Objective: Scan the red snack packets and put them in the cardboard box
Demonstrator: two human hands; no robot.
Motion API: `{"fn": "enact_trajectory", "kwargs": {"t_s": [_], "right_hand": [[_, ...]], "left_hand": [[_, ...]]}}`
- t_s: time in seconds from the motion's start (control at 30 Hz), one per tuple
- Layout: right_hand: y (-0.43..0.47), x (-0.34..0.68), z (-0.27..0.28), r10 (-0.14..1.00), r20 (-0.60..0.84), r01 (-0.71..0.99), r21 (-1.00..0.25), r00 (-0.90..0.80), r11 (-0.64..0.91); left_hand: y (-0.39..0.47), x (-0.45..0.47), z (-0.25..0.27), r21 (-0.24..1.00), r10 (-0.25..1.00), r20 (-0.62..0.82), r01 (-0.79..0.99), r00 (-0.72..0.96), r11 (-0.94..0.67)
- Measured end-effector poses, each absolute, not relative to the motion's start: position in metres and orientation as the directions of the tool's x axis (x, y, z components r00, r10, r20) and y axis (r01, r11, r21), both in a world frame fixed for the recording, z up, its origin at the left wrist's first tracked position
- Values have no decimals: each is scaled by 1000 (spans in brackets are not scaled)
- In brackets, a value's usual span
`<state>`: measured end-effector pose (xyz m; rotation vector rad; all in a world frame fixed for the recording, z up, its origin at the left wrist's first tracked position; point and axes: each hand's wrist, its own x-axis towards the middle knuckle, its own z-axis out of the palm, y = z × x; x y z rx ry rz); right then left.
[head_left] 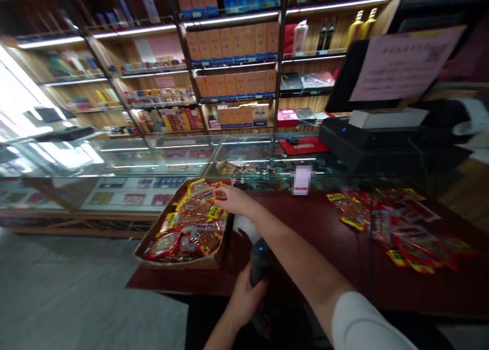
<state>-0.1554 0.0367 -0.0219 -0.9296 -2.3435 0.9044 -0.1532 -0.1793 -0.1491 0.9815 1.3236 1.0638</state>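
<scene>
Snack packets (191, 217) — under right hand (234, 199)

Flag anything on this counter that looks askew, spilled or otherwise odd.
The cardboard box of snack packets sits askew at the counter corner, part of it jutting past the edge. More packets lie scattered loose to the right. The right hand reaches into the box; the left hand grips a scanner.

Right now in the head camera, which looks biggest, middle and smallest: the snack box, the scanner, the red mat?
1. snack box, clearly biggest.
2. scanner and red mat look alike; the mat lies farther off, so no ranking.
</scene>
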Motion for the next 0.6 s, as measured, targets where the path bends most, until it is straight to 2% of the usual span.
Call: {"fn": "enact_trajectory", "kwargs": {"t_s": [0.03,0.1,0.17,0.23,0.3,0.37,0.43,0.53,0.6], "right_hand": [[36,-128,-33,755,196,456,-693,-626,558],[35,-59,-62,866,212,629,-612,-453,479],[32,17,-93,985,159,889,-439,-67,132],[29,86,-121,966,96,938,-277,241,-206],[25,133,-143,921,112,919,-178,374,-351],[16,153,-158,920,138,927,-137,368,-350],[3,150,-166,953,171,964,-137,250,-228],[-21,124,-174,971,238,976,-216,13,40],[-34,109,-179,960,279,951,-289,-23,107]], "left_hand": [[-179,-154,-150,969,969,-246,-25,-34,245],[-177,-157,-153,971,971,-239,-4,-22,239],[-176,-158,-154,972,972,-235,5,-9,235],[-176,-158,-154,971,971,-239,7,5,239],[-176,-157,-152,970,970,-242,14,7,242],[-177,-156,-152,970,970,-242,23,-7,242],[-177,-155,-152,970,971,-238,34,-25,239],[-177,-155,-151,970,971,-238,50,-30,240],[-177,-154,-149,968,969,-244,55,-20,245]]}}
